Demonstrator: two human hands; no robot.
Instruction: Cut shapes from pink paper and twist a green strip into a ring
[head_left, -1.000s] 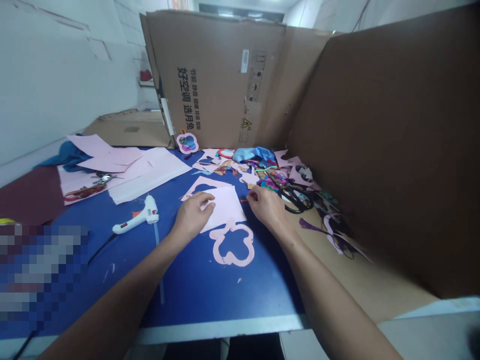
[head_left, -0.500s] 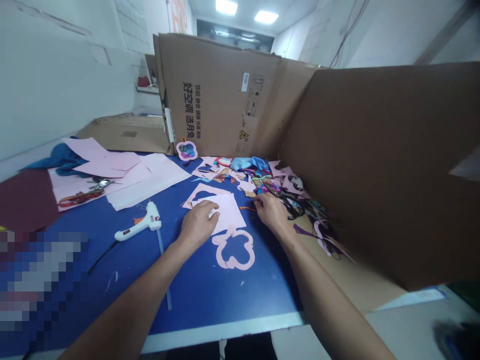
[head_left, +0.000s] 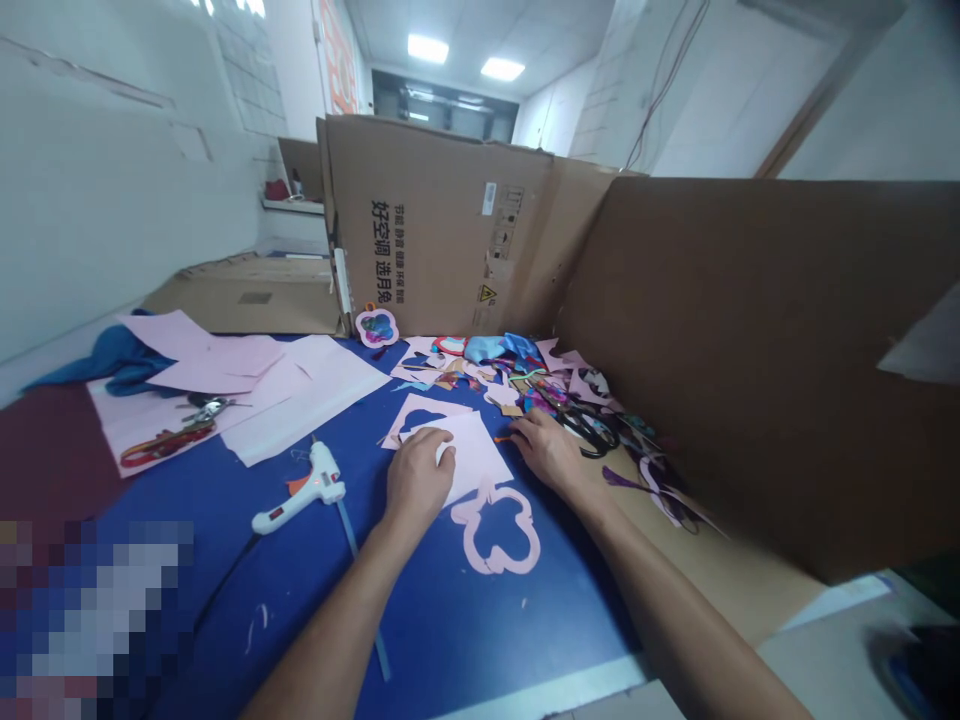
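Resting the left hand [head_left: 420, 470] half open on the left part of the pink card [head_left: 480, 452], with thumb apart from index finger and without visible grip. Holding the right hand [head_left: 546, 448] with fingers curled and tips close together, right by an orange cord [head_left: 503, 438]; cannot tell whether pinching it. Lying between both hands on the table [head_left: 562, 620]: card nearly square, without clear long axis, turned slightly askew; cord short, running roughly left to right. Nearer, a flower frame [head_left: 496, 563], with its tab toward the card.
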